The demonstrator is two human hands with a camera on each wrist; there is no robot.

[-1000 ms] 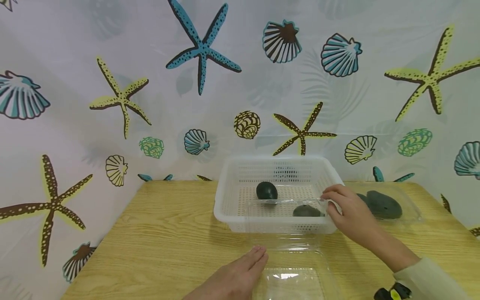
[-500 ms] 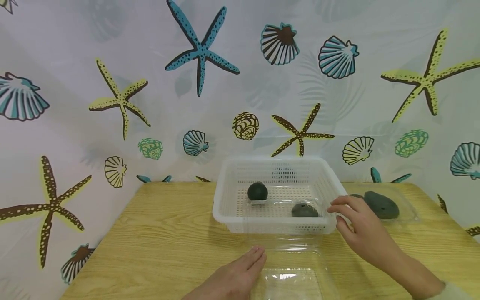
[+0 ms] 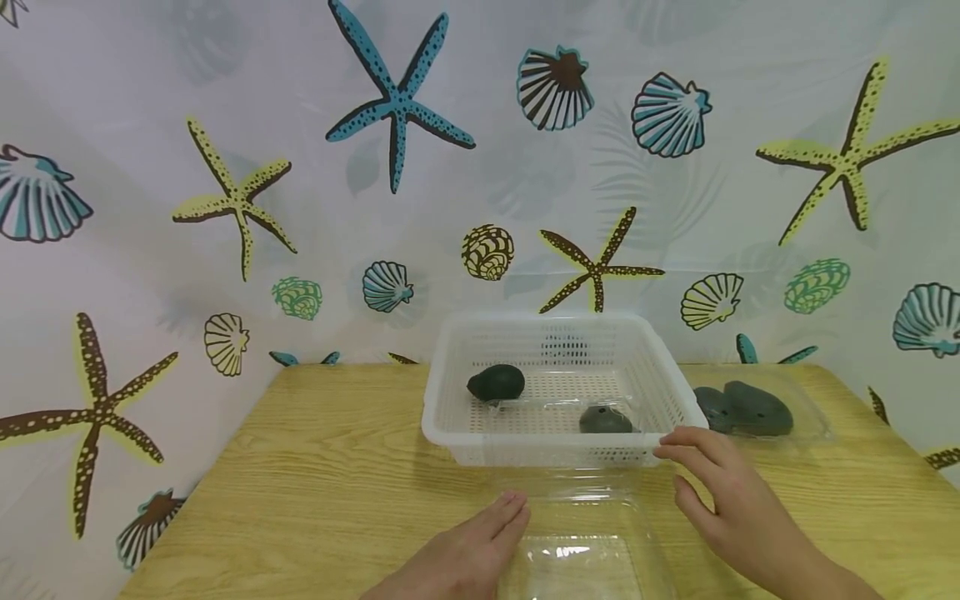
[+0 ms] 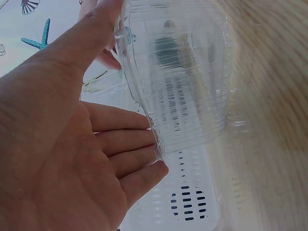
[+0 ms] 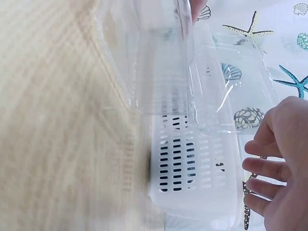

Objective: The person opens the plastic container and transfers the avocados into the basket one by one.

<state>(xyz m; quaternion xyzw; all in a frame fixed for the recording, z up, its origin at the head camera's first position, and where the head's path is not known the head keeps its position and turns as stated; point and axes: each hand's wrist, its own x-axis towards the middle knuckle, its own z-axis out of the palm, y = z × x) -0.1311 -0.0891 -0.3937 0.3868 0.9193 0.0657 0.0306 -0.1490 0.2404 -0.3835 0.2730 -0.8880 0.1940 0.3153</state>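
Observation:
A clear plastic clamshell box (image 3: 581, 521) stands open on the table, its raised lid overlapping the front of the white basket (image 3: 467, 452). My left hand (image 3: 468, 546) lies along the box's left side; in the left wrist view its straight fingers (image 4: 132, 140) touch the clear rim. Nothing is in my right hand (image 3: 731, 500), whose fingers are loosely bent beside the basket's front right corner. Inside the basket a dark green, avocado-like fruit (image 3: 497, 382) lies at the left. Through the clear lid a greyer oval one (image 3: 606, 420) shows at the right front.
Right of the basket, a second clear box (image 3: 813, 404) holds dark grey-green ovals (image 3: 757, 409). A wood-grain table (image 3: 322, 467) carries everything. Behind it hangs a white curtain (image 3: 450, 208) printed with starfish and shells.
My right hand has let go of the lid's upper right corner and drawn back down and right. The dark fruit in the basket has rolled left. My left hand has stayed.

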